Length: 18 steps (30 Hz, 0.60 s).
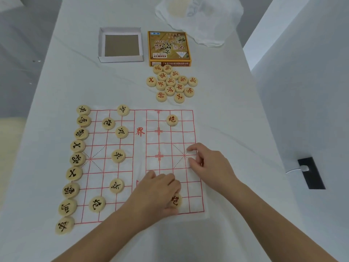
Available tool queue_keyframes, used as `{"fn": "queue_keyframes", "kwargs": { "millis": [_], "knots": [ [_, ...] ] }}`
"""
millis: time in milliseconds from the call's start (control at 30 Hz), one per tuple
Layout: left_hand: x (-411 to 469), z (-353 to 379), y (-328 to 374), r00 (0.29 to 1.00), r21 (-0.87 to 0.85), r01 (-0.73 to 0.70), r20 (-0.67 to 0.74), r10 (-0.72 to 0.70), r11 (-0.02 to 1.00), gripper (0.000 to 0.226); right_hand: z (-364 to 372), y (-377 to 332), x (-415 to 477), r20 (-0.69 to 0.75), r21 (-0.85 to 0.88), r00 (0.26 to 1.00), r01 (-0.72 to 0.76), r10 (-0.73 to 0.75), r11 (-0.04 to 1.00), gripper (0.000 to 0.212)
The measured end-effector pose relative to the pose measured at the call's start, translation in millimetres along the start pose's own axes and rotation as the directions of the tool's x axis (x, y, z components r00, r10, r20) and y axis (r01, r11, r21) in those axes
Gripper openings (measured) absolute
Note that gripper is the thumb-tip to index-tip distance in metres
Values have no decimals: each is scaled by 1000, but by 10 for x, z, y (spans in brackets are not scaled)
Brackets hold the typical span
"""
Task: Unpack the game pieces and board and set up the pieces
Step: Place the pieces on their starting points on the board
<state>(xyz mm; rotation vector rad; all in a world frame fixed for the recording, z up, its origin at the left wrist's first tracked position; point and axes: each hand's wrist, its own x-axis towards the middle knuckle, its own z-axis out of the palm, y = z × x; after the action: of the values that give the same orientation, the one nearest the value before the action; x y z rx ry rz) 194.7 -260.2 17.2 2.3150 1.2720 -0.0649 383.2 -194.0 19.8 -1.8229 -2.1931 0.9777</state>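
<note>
A white sheet board [166, 142] with a red grid lies in front of me. Several round wooden pieces with black characters [77, 159] stand in a column along its left edge, with more [118, 156] spread over the left half. One piece [172, 120] sits on the far right half. My left hand [160, 191] grips another piece [177, 201] at the near right of the board, fingers curled over it. My right hand [209, 163] rests its fingertips on the board's right edge and holds nothing. Beyond the board, a pile of red-character pieces [171, 84] lies on the table.
At the back stand the white box tray [120, 59] and, right of it, the yellow box lid [169, 48]. A crumpled plastic bag [200, 17] lies behind them. A black plate with a white cable [311, 173] sits at the right.
</note>
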Motion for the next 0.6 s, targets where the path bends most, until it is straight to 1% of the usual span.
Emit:
{"fn": "queue_keyframes", "kwargs": {
  "millis": [67, 133, 267, 367, 433, 500, 600],
  "knots": [
    [9, -63, 6, 998, -44, 63, 7, -62, 997, 49, -14, 13, 11, -14, 7, 1000, -3, 4, 1000, 24],
    [25, -156, -33, 989, -91, 137, -43, -142, 986, 49, -37, 36, 41, -37, 27, 999, -11, 12, 1000, 22],
    [164, -361, -251, 947, -114, 224, -207, -244, 968, 29, -122, 46, 191, -89, 37, 996, -11, 15, 999, 20],
    [366, -500, -466, 897, -138, 292, -305, -321, 947, 20, -210, -2, 440, -121, 52, 992, -30, 36, 998, 21],
    [536, -600, -601, 859, -165, 317, -368, -357, 934, 17, -265, -32, 666, -169, 47, 985, -32, 40, 998, 25],
    [720, -699, -712, 830, -171, 321, -423, -364, 932, 16, -318, -59, 890, -224, 36, 974, -27, 35, 999, 31],
    [1022, -811, -904, 803, -156, 364, -448, -394, 918, 22, -392, -77, 1228, -264, 24, 963, -44, 49, 999, 48]
  ]
}}
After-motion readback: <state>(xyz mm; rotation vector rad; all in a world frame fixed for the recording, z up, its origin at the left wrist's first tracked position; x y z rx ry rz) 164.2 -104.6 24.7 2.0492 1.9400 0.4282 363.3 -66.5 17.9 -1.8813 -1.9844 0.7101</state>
